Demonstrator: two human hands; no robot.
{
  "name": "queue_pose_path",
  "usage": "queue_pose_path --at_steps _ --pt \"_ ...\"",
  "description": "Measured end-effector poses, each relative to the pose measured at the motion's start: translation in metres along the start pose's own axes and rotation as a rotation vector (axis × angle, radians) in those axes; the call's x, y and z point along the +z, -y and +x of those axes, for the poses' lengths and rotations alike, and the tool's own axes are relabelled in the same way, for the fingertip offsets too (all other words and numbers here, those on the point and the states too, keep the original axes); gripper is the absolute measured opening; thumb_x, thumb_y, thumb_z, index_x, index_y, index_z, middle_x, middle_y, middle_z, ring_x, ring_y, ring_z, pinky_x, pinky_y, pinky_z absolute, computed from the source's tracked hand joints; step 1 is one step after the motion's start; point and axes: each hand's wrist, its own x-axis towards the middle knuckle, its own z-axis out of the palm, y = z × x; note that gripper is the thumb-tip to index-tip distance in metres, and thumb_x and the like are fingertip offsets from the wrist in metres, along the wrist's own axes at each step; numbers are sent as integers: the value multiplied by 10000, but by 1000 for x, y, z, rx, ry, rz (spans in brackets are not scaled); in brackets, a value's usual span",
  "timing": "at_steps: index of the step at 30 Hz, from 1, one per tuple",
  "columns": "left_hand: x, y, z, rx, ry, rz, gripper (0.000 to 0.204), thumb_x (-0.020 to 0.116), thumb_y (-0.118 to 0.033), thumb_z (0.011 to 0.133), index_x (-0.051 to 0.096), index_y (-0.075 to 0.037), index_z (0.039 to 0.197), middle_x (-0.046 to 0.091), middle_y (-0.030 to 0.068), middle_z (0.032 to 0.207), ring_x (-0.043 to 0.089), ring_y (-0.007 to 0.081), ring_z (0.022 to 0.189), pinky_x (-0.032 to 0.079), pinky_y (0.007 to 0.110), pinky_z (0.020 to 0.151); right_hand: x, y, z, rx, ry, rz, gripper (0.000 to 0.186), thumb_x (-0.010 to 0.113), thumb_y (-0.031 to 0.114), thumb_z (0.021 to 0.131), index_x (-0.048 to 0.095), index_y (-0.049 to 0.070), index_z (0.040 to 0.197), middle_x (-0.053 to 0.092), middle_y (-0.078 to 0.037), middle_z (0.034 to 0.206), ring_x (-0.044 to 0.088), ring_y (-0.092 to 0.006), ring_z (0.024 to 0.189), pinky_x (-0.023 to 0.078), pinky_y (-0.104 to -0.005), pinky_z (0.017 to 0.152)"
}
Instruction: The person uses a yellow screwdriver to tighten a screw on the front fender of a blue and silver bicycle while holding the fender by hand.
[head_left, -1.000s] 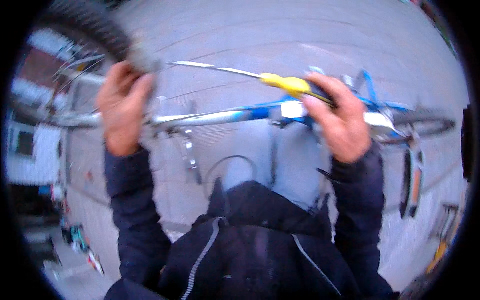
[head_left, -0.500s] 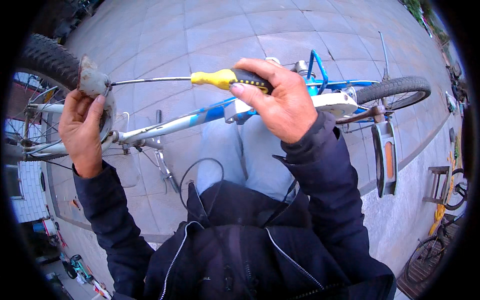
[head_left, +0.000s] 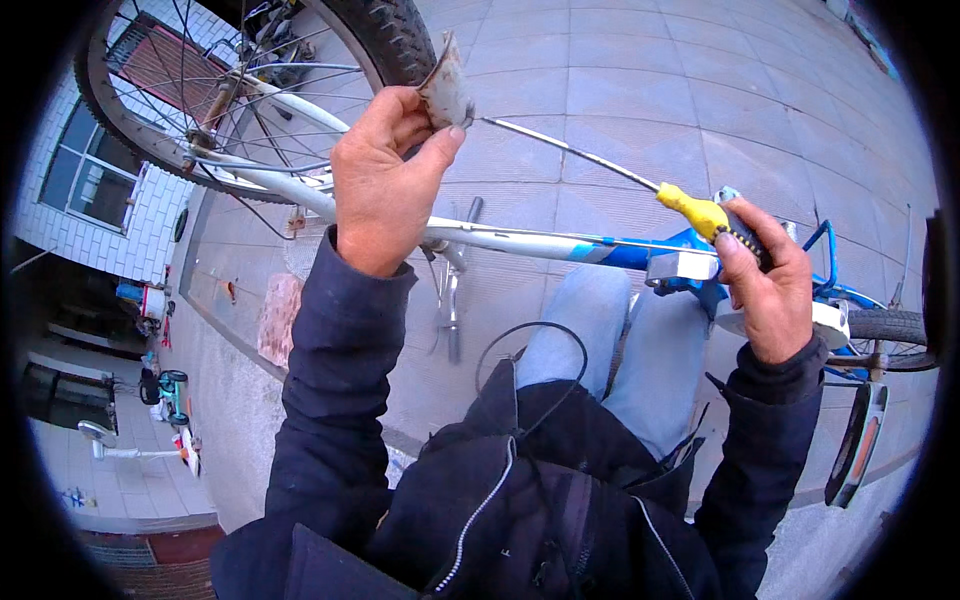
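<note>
My left hand (head_left: 390, 175) pinches a scuffed pale, curved metal piece (head_left: 443, 88) beside the front tyre. My right hand (head_left: 770, 300) grips a yellow-and-black screwdriver (head_left: 690, 205) by its handle, its long shaft reaching up-left to the metal piece's lower edge, close by my left thumb. Under both hands lies the white-and-blue bicycle frame (head_left: 510, 241), crossing over my legs (head_left: 590, 320). A loop of thin black cable (head_left: 535, 326) hangs over my lap.
The spoked front wheel (head_left: 393, 35) rises at upper left; the rear wheel (head_left: 885, 325) and a pedal (head_left: 855, 445) are at right. A handlebar (head_left: 453, 335) lies below the frame, above tiled paving (head_left: 640, 100). A windowed brick wall (head_left: 65, 200) and small toy vehicle (head_left: 172, 398) are at left.
The view has shifted, showing more wheel and wall at left. My hands appear farther right, the left one higher, the right one lower, and the screwdriver now slants up toward the piece.
</note>
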Motion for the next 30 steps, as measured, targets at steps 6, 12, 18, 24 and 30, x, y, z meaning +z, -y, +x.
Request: queue_pose_path --at_steps 6,12,18,24,30 --pt "3 -2 0 5 15 -81 228 616 27 746 556 32 966 648 106 896 628 155 860 492 256 772 -4 -3 -2 28 -8 41 369 633 214 830 561 36 1145 565 -68 810 518 -86 610 417 -176 506" --pt "3 -4 0 -5 6 -65 235 618 33 744 553 38 969 648 105 898 626 155 861 488 258 783 0 -7 2 20 -15 46 395 645 242 821 556 41 1150 558 -61 768 510 -77 593 404 -168 484" --pt "3 -4 -1 3 5 -22 240 616 35 743 546 47 972 645 118 901 627 163 859 491 265 790 1 -8 3 28 9 71 392 645 234 821 556 39 1149 554 -51 737 492 -65 559 395 -166 475" --pt "4 -4 0 4 16 -70 237 613 36 744 547 47 971 644 119 899 625 159 859 489 267 791 -2 -10 2 39 20 86 380 637 210 828 552 39 1156 559 -54 739 495 -66 555 392 -166 465" --pt "3 -8 -1 -3 18 -78 229 616 28 750 550 44 969 645 121 902 628 166 859 490 270 790 -1 -10 2 28 14 111 379 627 205 835 546 37 1164 562 -58 733 497 -68 545 399 -166 468"
